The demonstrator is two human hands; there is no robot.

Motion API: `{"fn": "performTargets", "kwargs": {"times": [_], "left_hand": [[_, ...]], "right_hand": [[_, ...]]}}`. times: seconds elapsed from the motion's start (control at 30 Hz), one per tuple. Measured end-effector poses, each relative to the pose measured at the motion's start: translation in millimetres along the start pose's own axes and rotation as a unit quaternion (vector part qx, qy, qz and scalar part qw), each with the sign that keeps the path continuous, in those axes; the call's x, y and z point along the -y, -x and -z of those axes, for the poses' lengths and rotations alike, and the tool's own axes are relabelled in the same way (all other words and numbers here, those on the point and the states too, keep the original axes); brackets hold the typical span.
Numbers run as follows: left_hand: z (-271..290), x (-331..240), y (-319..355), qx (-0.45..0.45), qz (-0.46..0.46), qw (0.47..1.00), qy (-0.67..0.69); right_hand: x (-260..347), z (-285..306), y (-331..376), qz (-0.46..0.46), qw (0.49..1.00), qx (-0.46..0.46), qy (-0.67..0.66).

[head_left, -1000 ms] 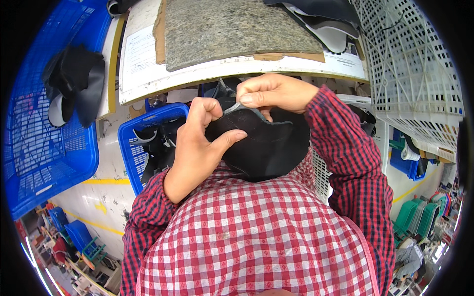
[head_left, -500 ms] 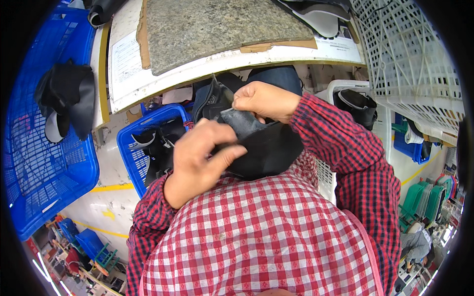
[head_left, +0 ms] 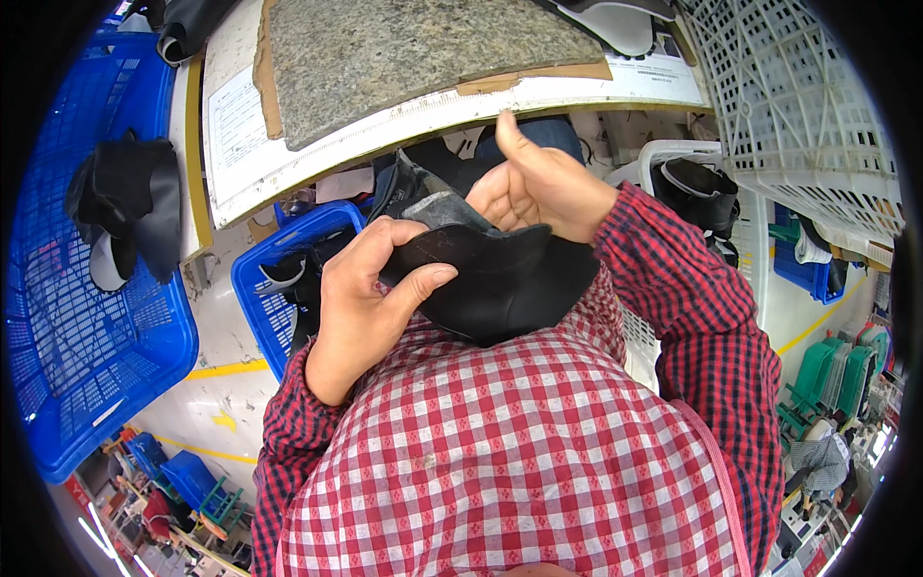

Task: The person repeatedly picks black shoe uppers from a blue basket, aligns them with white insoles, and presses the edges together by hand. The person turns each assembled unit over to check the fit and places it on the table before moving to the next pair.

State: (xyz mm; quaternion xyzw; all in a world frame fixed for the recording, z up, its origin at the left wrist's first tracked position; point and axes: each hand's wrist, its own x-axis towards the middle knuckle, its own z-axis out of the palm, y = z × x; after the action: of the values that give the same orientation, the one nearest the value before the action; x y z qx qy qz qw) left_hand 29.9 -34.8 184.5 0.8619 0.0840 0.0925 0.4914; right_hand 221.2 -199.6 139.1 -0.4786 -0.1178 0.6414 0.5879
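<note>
Left hand (head_left: 361, 298) pinching the black shoe piece (head_left: 490, 279), right hand (head_left: 538, 183) behind the piece with loose, half-open fingers, blue basket (head_left: 279, 240) just left of it

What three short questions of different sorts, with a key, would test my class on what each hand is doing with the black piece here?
1. True or false: the left hand grips the black shoe piece.
2. Which basket holds dark pieces at far left: A white, B blue, C green?
3. Fill in: the right hand is ___, thumb up.

Key: 1 true. 2 B, the large blue basket. 3 open.
</note>
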Motion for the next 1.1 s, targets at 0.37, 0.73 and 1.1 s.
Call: {"fn": "performTargets", "kwargs": {"times": [0.37,0.73,1.1], "left_hand": [[4,0,2,-0.010,0.010,1.000,-0.011],[0,2,9,-0.078,0.062,0.994,0.052],[20,2,6,-0.004,0.111,0.991,0.073]], "right_hand": [[-22,-19,6,0.333,0.799,0.003,0.501],[-15,-28,6,0.298,0.771,0.014,0.563],[-17,-36,5,0.315,0.771,0.007,0.554]]}}
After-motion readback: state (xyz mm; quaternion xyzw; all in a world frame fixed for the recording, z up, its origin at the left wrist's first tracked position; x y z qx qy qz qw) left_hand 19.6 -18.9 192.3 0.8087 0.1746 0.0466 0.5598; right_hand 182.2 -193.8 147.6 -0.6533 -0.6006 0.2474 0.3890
